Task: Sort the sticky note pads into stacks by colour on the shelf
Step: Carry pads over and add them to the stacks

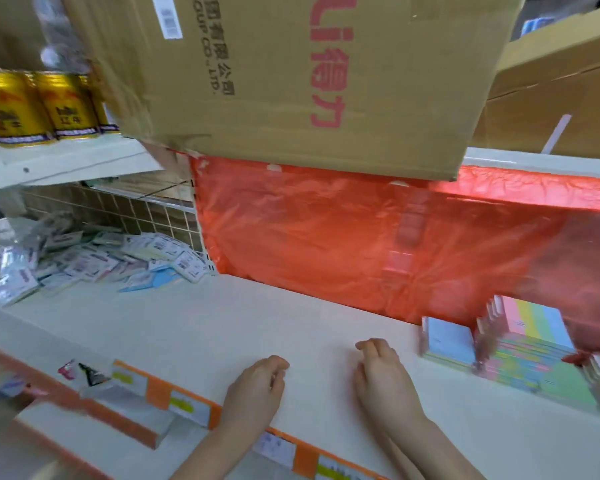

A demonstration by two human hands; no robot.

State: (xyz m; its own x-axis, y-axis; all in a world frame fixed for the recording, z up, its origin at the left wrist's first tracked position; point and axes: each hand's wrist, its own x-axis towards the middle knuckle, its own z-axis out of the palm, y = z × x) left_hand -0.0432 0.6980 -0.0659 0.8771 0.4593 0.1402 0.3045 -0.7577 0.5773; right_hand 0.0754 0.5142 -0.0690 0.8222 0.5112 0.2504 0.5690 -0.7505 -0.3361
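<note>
A loose heap of wrapped sticky note pads [94, 261] lies at the back left of the white shelf [222, 323]. At the right stand sorted stacks: a light blue stack [447, 341], a striped multicolour stack [530, 330] and a green one [565, 389] nearer the front. My left hand [257, 386] and my right hand [381, 372] hover over the middle of the shelf, palms down, fingers curled loosely, holding nothing. Both are apart from the pads.
A big cardboard box [291, 74] overhangs the shelf from above. Red plastic sheeting [343, 237] covers the back wall. Yellow cans [39, 105] stand on the upper left shelf. Orange price labels [187, 403] line the front edge.
</note>
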